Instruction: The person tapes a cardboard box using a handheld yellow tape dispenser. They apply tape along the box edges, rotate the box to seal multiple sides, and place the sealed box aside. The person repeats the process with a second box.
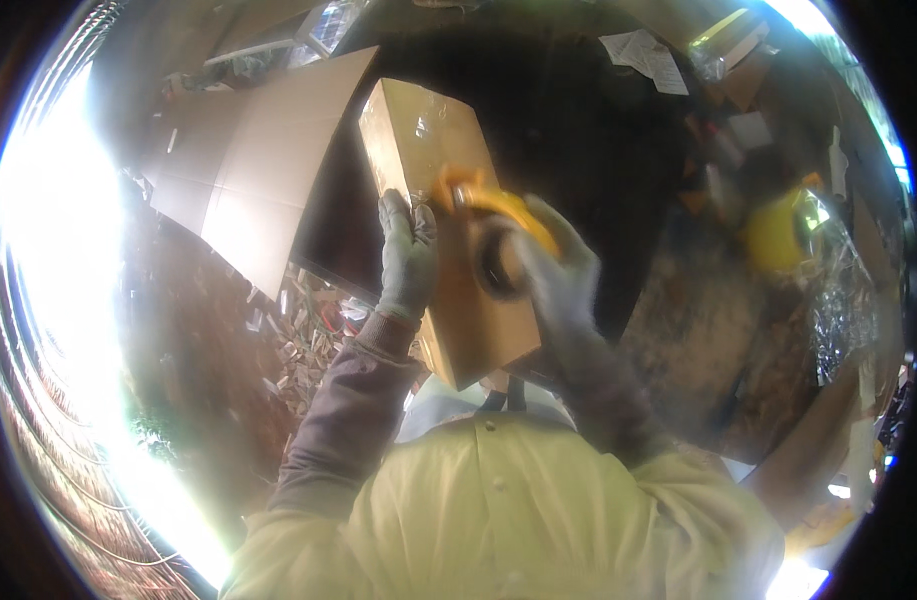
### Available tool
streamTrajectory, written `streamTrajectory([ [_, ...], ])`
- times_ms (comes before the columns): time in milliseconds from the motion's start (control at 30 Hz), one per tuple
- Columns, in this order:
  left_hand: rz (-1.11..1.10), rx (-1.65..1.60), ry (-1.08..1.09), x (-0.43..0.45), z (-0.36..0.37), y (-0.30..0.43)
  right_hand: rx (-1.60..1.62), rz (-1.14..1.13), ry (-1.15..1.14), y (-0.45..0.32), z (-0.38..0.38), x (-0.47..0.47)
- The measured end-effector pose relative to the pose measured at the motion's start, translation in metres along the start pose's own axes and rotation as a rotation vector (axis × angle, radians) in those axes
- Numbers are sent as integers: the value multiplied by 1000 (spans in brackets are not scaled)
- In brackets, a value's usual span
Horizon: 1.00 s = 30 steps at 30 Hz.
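Note:
A long closed cardboard box (473, 300) lies at an angle before me, with shiny clear tape over its far end. My left hand (407, 251), in a grey glove, steadies the box at its left edge, with the fingers along the side and the thumb by the top edge. In my gloved right hand (567, 262) is a yellow-orange tape dispenser (529, 214), blurred by motion, over the middle of the box. A dark-centred tape roll (496, 259) shows beneath it. The dispenser's contact with the cardboard cannot be made out.
Under the box spreads a dark work surface (578, 127). A flat cardboard sheet (256, 165) lies to the left, above scattered scraps (304, 360). Papers (646, 60) lie at the far right. A blurred yellow object (773, 232) and crumpled clear plastic (841, 315) are at the right.

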<state>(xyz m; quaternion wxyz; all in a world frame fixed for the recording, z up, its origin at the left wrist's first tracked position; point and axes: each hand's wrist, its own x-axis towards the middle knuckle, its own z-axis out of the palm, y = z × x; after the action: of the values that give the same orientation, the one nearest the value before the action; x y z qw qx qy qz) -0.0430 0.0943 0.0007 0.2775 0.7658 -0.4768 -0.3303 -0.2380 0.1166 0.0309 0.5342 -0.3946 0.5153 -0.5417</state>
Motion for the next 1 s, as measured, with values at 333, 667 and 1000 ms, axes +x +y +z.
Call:
streamTrajectory([
  [333,-10,307,-28,8,-10,18,-551,391,-825,-16,10,115],
  [667,169,355,18,21,-22,7,-73,193,-80,-1,-65,116],
  [1000,235,307,49,27,-18,-5,-125,368,-393,-21,-60,-12],
])
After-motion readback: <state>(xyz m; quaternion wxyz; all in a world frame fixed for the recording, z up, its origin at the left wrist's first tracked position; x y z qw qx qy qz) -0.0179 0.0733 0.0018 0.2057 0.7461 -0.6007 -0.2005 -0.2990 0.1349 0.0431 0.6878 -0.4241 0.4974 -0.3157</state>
